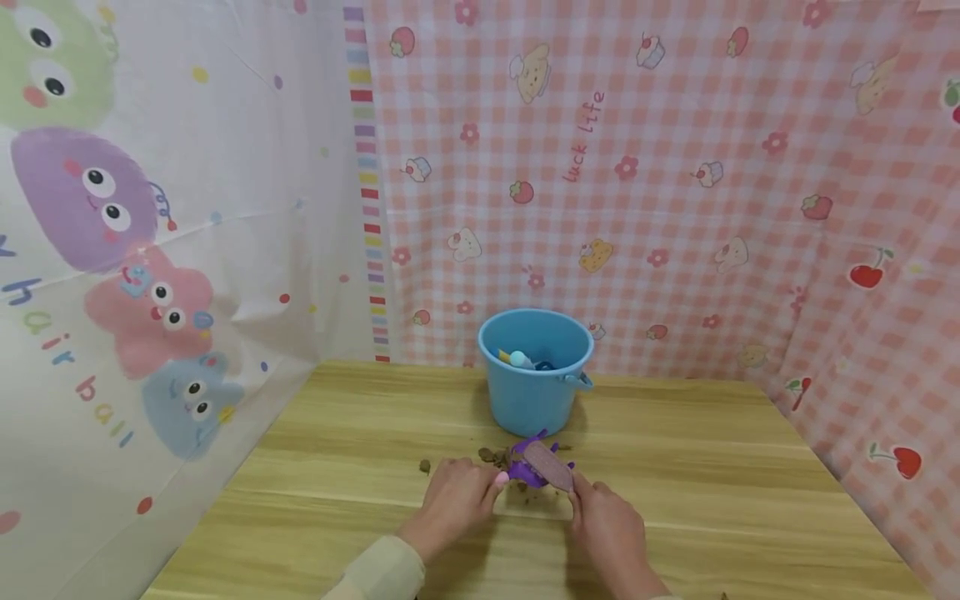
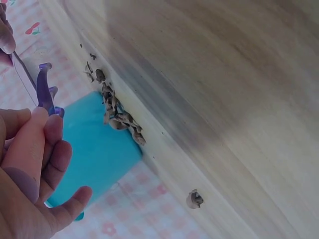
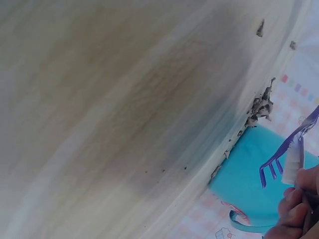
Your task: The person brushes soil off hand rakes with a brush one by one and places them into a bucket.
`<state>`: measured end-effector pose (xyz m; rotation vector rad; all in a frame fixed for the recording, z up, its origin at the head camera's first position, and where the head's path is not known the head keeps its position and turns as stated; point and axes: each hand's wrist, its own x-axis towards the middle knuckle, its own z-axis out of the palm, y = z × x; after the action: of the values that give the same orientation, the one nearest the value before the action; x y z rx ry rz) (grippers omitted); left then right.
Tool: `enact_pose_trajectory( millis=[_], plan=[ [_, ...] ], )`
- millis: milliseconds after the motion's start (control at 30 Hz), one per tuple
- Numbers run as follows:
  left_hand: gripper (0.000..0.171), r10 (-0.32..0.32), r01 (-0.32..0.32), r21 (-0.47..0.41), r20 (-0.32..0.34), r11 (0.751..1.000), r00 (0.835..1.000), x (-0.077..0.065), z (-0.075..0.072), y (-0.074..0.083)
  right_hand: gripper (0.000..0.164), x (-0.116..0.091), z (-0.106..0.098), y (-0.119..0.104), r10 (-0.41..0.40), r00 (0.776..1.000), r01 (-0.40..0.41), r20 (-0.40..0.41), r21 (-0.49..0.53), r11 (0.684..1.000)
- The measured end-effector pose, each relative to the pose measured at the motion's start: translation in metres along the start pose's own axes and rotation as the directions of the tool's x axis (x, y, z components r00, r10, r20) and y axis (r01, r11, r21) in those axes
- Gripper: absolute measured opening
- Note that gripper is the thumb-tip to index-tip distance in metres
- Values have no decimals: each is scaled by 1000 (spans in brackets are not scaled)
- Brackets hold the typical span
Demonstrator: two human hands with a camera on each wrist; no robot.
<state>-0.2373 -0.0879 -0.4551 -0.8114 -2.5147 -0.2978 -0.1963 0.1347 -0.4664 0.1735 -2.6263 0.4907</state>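
Observation:
My left hand [image 1: 459, 498] grips the pink handle [image 2: 27, 144] of a small purple hand rake [image 1: 527, 477], whose curved tines [image 3: 271, 170] show in the right wrist view. In my right hand [image 1: 611, 527] is a flat, mauve paddle-shaped tool [image 1: 551, 468] with a pale face [image 3: 293, 162]; its exact kind is unclear. The paddle lies across the rake head in the head view; I cannot tell whether they touch. Dry brown scraps [image 2: 117, 109], like bits of leaf or bark, lie on the table around and behind the tools.
A light blue bucket [image 1: 531, 404] stands just beyond the hands, with several small items inside and its handle at the right. One loose brown scrap [image 1: 425, 466] lies farther left. Patterned cloths [image 1: 637, 208] hang behind and beside the wooden table [image 1: 360, 433].

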Motion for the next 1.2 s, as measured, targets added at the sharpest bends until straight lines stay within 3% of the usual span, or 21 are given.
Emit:
enact_pose_trajectory(
  millis=[400,633,833,933,1100,1200],
  plan=[
    [40,-6,7,-14,18,1000,1000,0,1,0,28,2,4,5,21,999,-22,-33,-28,999],
    [32,7,-7,-7,28,1000,1000,-2,1,2,26,0,4,17,2,998,-4,-63,-30,1000],
    [38,-21,23,-19,55,1000,998,-2,0,-1,25,3,0,15,-19,991,11,-135,-62,998],
    [42,-44,46,-18,71,999,996,-2,-1,-3,25,6,-2,11,-17,984,13,-177,-24,1000],
    [41,-24,25,-25,34,999,999,1,-1,-3,23,6,-2,4,16,998,-8,-62,114,993],
    [40,-5,6,-22,18,1000,1000,2,-3,-1,27,5,0,4,54,999,-55,6,131,990]
  ],
)
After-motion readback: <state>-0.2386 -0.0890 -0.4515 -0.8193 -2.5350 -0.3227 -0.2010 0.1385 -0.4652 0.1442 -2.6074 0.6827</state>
